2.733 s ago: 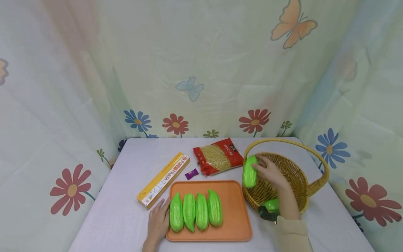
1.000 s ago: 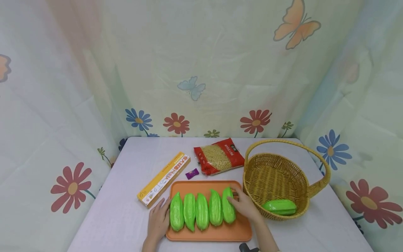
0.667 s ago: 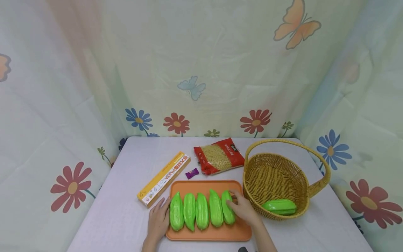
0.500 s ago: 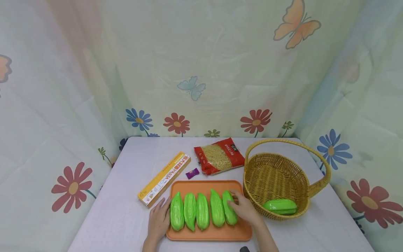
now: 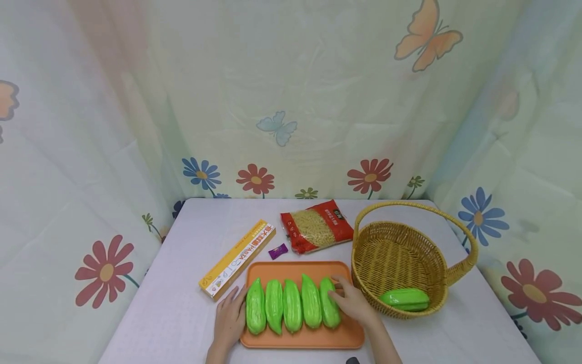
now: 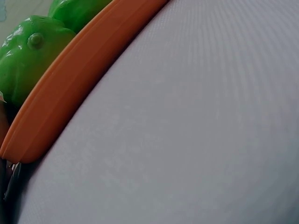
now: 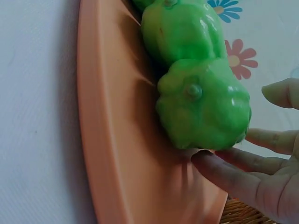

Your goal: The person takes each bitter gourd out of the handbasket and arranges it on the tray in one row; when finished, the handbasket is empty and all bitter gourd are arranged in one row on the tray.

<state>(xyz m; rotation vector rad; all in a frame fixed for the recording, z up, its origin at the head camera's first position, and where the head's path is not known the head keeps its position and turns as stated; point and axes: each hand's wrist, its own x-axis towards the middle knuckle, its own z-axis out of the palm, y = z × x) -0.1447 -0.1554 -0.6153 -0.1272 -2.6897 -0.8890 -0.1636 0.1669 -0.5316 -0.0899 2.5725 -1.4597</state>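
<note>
A row of several green ribbed gourds (image 5: 292,306) lies side by side on the orange tray (image 5: 347,339). My right hand (image 5: 353,302) is at the right side of the last gourd (image 5: 330,303). In the right wrist view, its fingertips touch that gourd's side and underside, while the thumb (image 7: 282,93) stands away from it. At the tray's left edge rests my left hand (image 5: 229,316), fingers extended beside the leftmost gourd (image 5: 255,308). The left wrist view shows mostly tablecloth and the tray's outer wall (image 6: 70,86), with that hand nearly out of frame.
A wicker basket (image 5: 438,283) with a tall handle stands right of the tray, one green gourd (image 5: 406,299) inside. Behind the tray lie a red pasta bag (image 5: 313,226) and a small purple packet (image 5: 278,251). A long yellow-and-white pasta box (image 5: 237,259) lies at the left.
My right hand brought a gourd from the basket to the tray's right end and loosened its hold. The gourd now lies beside the others. The left hand stayed at the tray edge.
</note>
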